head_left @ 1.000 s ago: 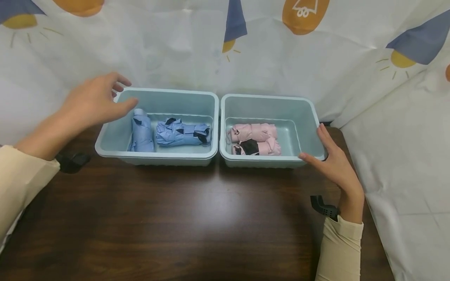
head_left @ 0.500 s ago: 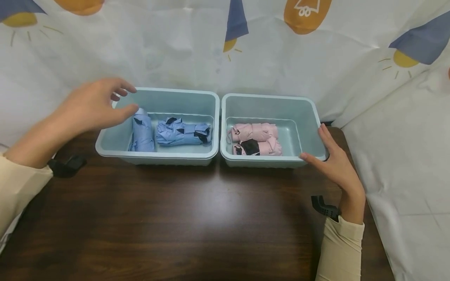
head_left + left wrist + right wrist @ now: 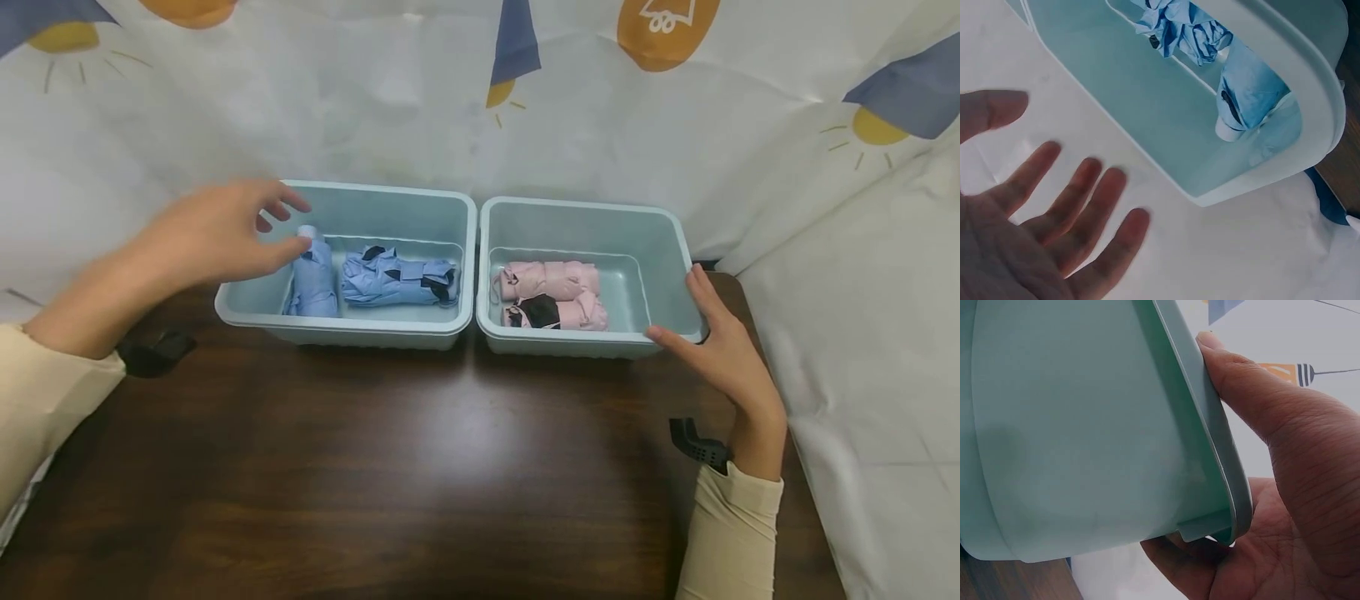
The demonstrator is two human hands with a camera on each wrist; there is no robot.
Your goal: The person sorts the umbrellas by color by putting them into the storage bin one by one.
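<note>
My left hand (image 3: 217, 229), fingers loosely spread, hovers over the left end of the left pale-blue bin (image 3: 360, 331). The left wrist view shows nothing in its fingers, apart from the bin wall. Inside that bin lie two folded blue umbrellas: one upright-lying umbrella (image 3: 313, 279) with a white end along the left side, and another umbrella (image 3: 397, 282) crosswise. My right hand (image 3: 723, 350) straddles the front right corner of the right bin (image 3: 562, 342), thumb along the rim, straight fingers against the side. Two folded pink umbrellas (image 3: 555, 279) lie side by side in it.
Both bins stand side by side at the back of a dark wooden table (image 3: 420, 467). A white patterned cloth (image 3: 420, 100) hangs behind them and continues down the right side. Black camera mounts sit on both wrists.
My left hand has shifted slightly right and nearer, still above the left bin. The right hand stays at its bin corner. The whole head view has drifted a little.
</note>
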